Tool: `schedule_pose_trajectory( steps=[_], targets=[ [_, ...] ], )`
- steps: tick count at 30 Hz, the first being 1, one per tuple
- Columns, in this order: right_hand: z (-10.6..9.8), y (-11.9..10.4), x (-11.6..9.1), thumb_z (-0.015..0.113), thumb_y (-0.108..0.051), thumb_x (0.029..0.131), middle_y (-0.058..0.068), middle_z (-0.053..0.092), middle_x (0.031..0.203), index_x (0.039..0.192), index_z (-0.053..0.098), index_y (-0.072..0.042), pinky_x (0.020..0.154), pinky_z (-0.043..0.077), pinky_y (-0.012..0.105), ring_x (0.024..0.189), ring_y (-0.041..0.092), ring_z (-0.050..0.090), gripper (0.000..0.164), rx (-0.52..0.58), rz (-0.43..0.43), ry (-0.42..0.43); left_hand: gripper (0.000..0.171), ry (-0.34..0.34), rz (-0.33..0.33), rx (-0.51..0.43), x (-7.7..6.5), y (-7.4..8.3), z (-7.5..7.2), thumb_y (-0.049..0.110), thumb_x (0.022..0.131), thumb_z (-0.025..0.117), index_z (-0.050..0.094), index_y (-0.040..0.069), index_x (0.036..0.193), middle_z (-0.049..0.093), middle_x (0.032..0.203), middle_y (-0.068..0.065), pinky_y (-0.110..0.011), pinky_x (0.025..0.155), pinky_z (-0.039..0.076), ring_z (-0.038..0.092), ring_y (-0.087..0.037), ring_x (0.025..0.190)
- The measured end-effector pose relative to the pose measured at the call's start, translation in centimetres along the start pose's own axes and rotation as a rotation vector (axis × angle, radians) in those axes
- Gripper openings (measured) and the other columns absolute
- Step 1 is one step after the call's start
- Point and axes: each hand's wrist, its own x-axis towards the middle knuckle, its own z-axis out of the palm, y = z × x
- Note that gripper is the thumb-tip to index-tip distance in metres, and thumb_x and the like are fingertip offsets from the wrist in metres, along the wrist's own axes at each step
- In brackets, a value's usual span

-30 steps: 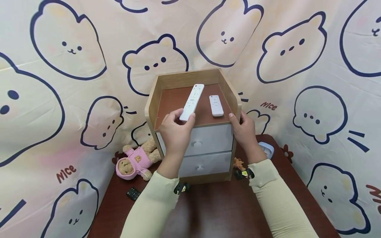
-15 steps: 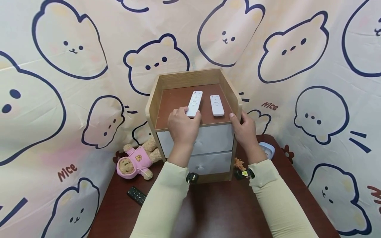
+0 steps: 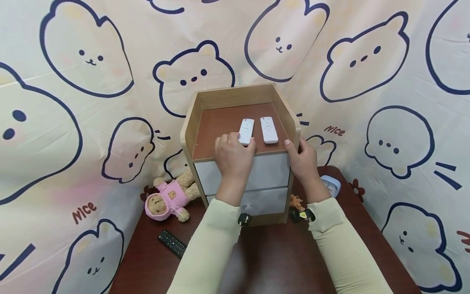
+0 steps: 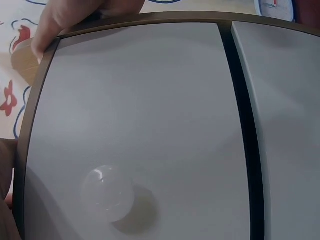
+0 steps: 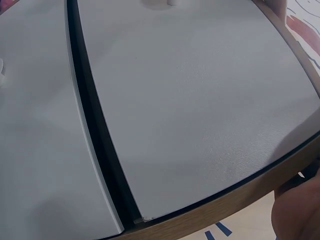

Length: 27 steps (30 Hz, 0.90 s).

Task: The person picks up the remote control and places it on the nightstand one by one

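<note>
My left hand (image 3: pixel 235 156) holds the near end of a white remote control (image 3: pixel 247 130) between thumb and fingers. The remote lies low over the brown top of a small wooden drawer cabinet (image 3: pixel 216 122); whether it touches the top cannot be told. Just right of it, a second white remote control (image 3: pixel 269 130) lies roughly parallel. With thumb inside and fingers outside, my right hand (image 3: pixel 304 159) grips the cabinet's right side panel at the front. In the left wrist view a round knob (image 4: pixel 108 194) shows on the upper drawer front (image 4: pixel 150 100).
On the dark table (image 3: pixel 271 261), a teddy bear in pink (image 3: pixel 170 198) lies left of the cabinet. A black remote control (image 3: pixel 171 243) is partly behind my left sleeve. A light blue object (image 3: pixel 331 185) and something orange (image 3: pixel 295 202) sit right of the cabinet.
My left hand has lowered its white remote from a raised, tilted pose and moved right, beside the other white remote. My right hand keeps its grip on the cabinet. More of the black remote shows.
</note>
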Motion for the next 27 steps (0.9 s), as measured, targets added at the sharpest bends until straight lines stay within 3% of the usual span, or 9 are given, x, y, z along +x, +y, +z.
schedule_pose_trajectory(
  steps=[27],
  targets=[
    [0.14, 0.1, -0.03, 0.061, -0.053, 0.106, 0.014, 0.063, 0.156, 0.155, 0.061, -0.013, 0.121, 0.044, 0.063, 0.143, 0.037, 0.06, 0.062, 0.018, 0.009, 0.01, 0.052, -0.011, 0.066, 0.037, -0.53, -0.03, 0.59, 0.054, 0.092, 0.084, 0.078, 0.004, 0.107, 0.074, 0.092, -0.01, -0.039, 0.078, 0.05, 0.061, -0.027, 0.086]
  ],
)
